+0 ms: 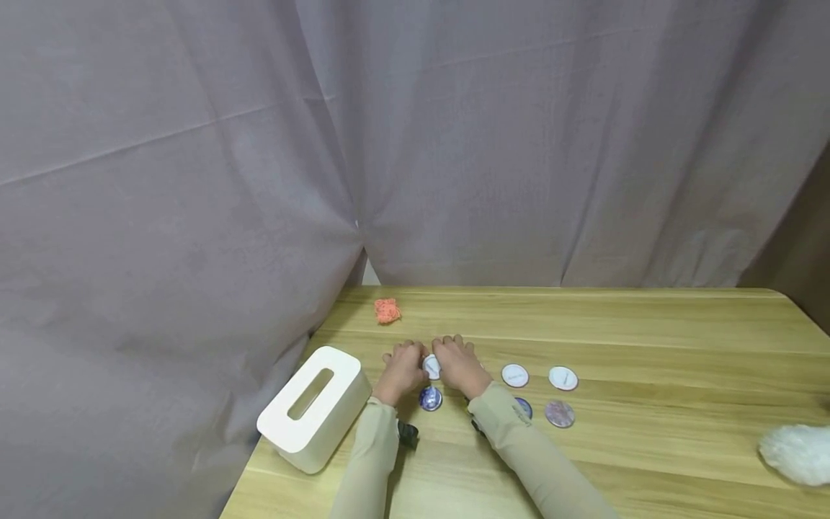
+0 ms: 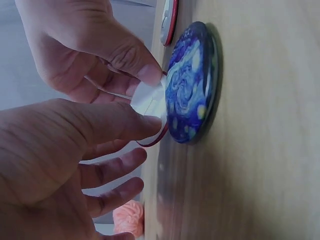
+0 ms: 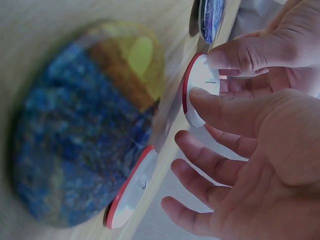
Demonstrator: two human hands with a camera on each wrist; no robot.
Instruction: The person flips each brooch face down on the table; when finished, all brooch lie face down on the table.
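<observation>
Between them, both hands pinch a round white disc (image 1: 431, 367) with a red rim. The left hand (image 1: 405, 367) holds its left side, thumb pressed on the white face (image 2: 150, 102); the other fingers spread behind. On the opposite side the right hand (image 1: 460, 366) pinches it with thumb and finger. Right below it lies a glossy disc (image 2: 187, 82) with a blue swirling night-sky picture. A blue disc with a yellow-and-brown patch (image 3: 90, 125) fills much of the right wrist view; the right sleeve partly covers a blue disc (image 1: 524, 407) in the head view.
Two more white discs (image 1: 515, 375) (image 1: 563, 378) and a pinkish patterned disc (image 1: 560, 414) lie to the right. A white tissue box (image 1: 350, 411) stands at left. An orange-pink bundle (image 1: 387, 311) sits farther back, and a fluffy white thing (image 1: 797, 454) at the right edge.
</observation>
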